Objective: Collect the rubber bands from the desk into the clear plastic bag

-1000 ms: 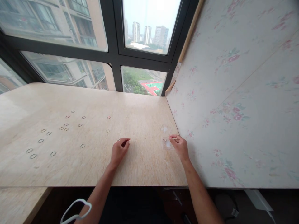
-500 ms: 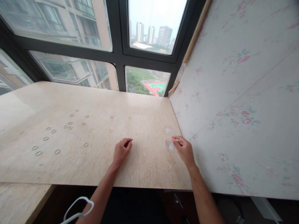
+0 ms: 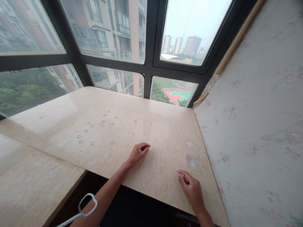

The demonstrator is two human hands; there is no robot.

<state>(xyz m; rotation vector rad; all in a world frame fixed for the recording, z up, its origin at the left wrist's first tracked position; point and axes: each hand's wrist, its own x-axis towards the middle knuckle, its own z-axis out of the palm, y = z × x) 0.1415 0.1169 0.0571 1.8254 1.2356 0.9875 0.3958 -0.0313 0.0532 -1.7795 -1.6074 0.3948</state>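
Observation:
My left hand (image 3: 139, 153) rests on the marble-patterned surface with its fingers curled and thumb and forefinger closed; anything between them is too small to make out. Nearer to me, my right hand (image 3: 190, 186) is closed in a pinch, its contents also unclear. Just beyond it lies a clear, shallow plastic box (image 3: 197, 164) with a few small reddish rings (image 3: 188, 157) in its corner. Behind the box is a clear plastic piece, perhaps its lid (image 3: 189, 143). Several thin rings lie spread to the left, among them a red ring (image 3: 135, 121) and a dark ring (image 3: 112, 142).
A floral-papered wall (image 3: 236, 142) bounds the surface on the right, and dark-framed windows (image 3: 148, 63) stand along the back. A white loop on a stem (image 3: 88, 205) shows at lower left, in front of my left forearm. The marble-patterned surface (image 3: 113, 160) ends at a front edge.
My right hand has drawn back from the plastic box toward me, still pinched. The view has swung left, so the rings appear farther right. My left hand keeps its curled pose.

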